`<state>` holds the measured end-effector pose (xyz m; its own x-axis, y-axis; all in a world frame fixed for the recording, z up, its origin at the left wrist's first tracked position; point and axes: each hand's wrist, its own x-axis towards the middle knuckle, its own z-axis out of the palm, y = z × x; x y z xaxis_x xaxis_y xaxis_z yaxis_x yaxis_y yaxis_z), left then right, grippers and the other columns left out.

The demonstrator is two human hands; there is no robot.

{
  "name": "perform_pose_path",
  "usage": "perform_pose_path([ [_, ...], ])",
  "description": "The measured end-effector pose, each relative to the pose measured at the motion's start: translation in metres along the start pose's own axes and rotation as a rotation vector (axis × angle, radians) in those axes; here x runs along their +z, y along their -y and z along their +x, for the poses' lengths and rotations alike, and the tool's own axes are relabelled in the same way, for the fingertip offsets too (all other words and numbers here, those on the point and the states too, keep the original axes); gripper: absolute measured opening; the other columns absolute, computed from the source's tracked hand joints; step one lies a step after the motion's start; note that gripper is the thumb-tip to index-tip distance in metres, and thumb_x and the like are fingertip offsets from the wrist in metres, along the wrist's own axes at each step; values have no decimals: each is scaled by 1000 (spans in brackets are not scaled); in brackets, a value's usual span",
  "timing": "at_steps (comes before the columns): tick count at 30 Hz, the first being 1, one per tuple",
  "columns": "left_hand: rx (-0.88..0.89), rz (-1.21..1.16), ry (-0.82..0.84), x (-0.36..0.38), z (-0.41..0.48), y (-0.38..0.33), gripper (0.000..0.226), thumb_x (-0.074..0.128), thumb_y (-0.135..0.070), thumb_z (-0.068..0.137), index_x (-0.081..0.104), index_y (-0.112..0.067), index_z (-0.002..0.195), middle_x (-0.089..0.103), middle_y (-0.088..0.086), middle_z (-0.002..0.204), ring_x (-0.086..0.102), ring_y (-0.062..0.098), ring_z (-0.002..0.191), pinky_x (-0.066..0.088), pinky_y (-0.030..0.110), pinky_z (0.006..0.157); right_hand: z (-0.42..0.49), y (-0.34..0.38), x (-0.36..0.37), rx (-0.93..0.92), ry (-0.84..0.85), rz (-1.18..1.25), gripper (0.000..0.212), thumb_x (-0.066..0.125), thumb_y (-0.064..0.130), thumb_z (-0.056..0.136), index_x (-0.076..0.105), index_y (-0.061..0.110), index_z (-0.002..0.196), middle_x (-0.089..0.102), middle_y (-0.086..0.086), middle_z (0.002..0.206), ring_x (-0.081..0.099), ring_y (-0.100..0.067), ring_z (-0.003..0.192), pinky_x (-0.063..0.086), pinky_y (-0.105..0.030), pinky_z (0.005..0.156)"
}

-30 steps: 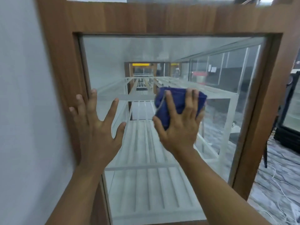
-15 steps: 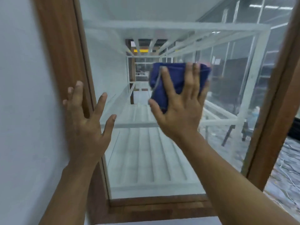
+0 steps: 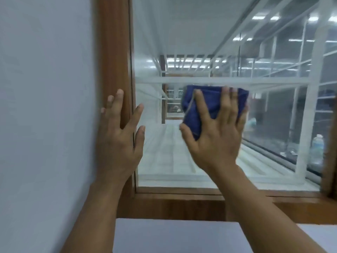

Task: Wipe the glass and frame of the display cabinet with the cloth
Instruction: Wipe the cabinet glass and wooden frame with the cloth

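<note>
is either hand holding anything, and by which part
Nothing is gripped. The right hand presses the cloth flat on the glass, straight fingers spread over its face. The left hand lies open against the frame, holding nothing.

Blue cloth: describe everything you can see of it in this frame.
The dark blue folded cloth looks like soft fabric, bunched into a thick pad with a paler hem down its left side. It lies flat against the cabinet's clear glass pane, just below a white shelf rail inside. The right hand presses it with straight, spread fingers, hiding its lower part. Its edges are slightly blurred.
</note>
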<state>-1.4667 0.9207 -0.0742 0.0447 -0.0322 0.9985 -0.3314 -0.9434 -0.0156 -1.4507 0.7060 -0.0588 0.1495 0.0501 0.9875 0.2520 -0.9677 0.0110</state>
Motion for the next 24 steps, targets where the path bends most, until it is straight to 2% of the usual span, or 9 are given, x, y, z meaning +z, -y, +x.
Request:
perform_pose_path([
  [2,0,-20,-6,3,-27,3,48,47,-13,100,47,-14,148,23,16,163,16,32,153,17,48,125,-28,55,18,-151,32,33,73,44,63,94,28,29,157,13,-22,164,8,-38,154,3,-57,124],
  [4,-8,-47,-15,6,-60,4,51,43,-8,98,41,-12,150,25,17,162,18,31,153,20,51,124,-52,82,26,-183,32,108,69,46,58,95,33,28,155,18,-21,164,10,-35,154,1,-53,126],
  [8,-38,-41,-1,6,-102,0,47,29,-17,104,41,-12,150,24,14,162,17,30,153,20,50,124,-99,29,18,-203,126,21,73,48,62,94,25,34,157,11,-15,167,4,-30,156,4,-55,125],
  [11,-74,-36,28,3,-102,-6,49,36,-10,101,42,-15,149,23,14,163,16,31,154,15,46,125,-118,-7,5,-65,192,-16,76,44,66,94,18,35,159,3,-16,167,-1,-34,155,7,-61,123],
  [13,-103,-15,49,3,-103,-11,53,39,-7,98,42,-15,150,21,16,164,14,32,154,11,46,126,-113,11,8,-34,208,-5,78,43,66,93,16,34,159,0,-18,167,-4,-36,155,1,-60,123],
  [16,-117,9,85,4,-109,-22,55,44,-12,96,41,-14,151,16,21,164,12,36,153,7,47,126,-109,40,13,-166,232,27,77,46,63,94,17,34,159,2,-17,167,-4,-34,155,-4,-55,125],
  [19,-122,71,136,11,-114,-41,62,50,-27,93,37,-18,153,15,20,164,10,41,152,6,58,123,-111,5,7,-189,230,11,74,45,63,95,18,36,158,3,-12,168,-5,-29,156,-3,-52,126],
  [21,-123,120,164,18,-112,-61,67,49,-38,91,34,-23,154,15,16,166,8,42,152,2,65,120,-114,-34,-3,-158,226,-20,75,42,66,95,12,38,158,-3,-10,168,-7,-28,156,-3,-53,125],
  [24,-63,131,203,32,-103,-101,66,43,-46,92,34,-28,154,11,11,167,4,40,154,-5,66,117,-118,-92,-19,-73,244,-69,77,34,71,94,5,40,158,-5,-10,168,-8,-27,156,-4,-54,125],
])
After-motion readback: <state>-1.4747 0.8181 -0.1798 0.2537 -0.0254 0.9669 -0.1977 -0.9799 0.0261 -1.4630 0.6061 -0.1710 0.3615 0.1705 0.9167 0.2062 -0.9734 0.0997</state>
